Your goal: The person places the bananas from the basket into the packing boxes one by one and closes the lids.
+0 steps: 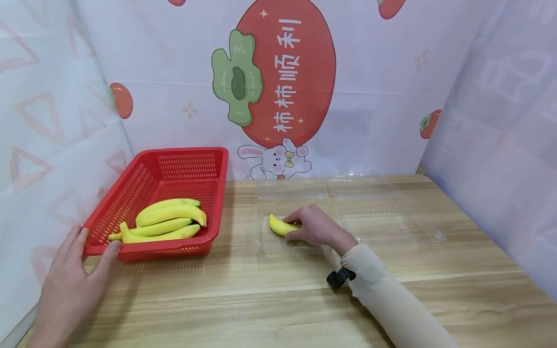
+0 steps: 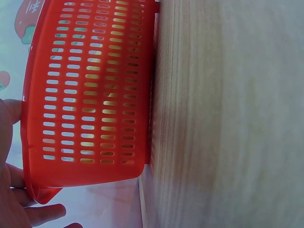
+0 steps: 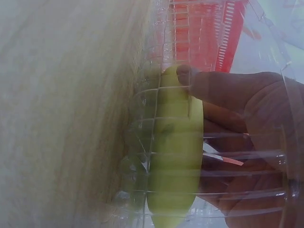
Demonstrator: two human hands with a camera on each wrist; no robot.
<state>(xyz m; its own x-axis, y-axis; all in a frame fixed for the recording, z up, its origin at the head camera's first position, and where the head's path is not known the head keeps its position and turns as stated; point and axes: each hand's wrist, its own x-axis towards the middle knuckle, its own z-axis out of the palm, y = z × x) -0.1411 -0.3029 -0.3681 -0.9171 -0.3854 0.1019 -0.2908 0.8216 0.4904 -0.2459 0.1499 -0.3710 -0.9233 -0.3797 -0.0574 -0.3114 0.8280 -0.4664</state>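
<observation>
Bright and softly lit in the head view. Pale and washed out on the cloth (image 1: 65,121) left of the basket (image 1: 219,203); faintly shadowed on the table (image 1: 156,278) just in front of it, striped there with light from its slots. Glinting in thin white streaks on the clear box (image 1: 374,229) right of the basket. Bluish in the left wrist view, fairly crisp on the basket, smeared on the table beside it. Hazy in the right wrist view, dark on the right hand (image 3: 259,126), dulled on the banana (image 3: 175,156), faded to pink on the basket behind.
</observation>
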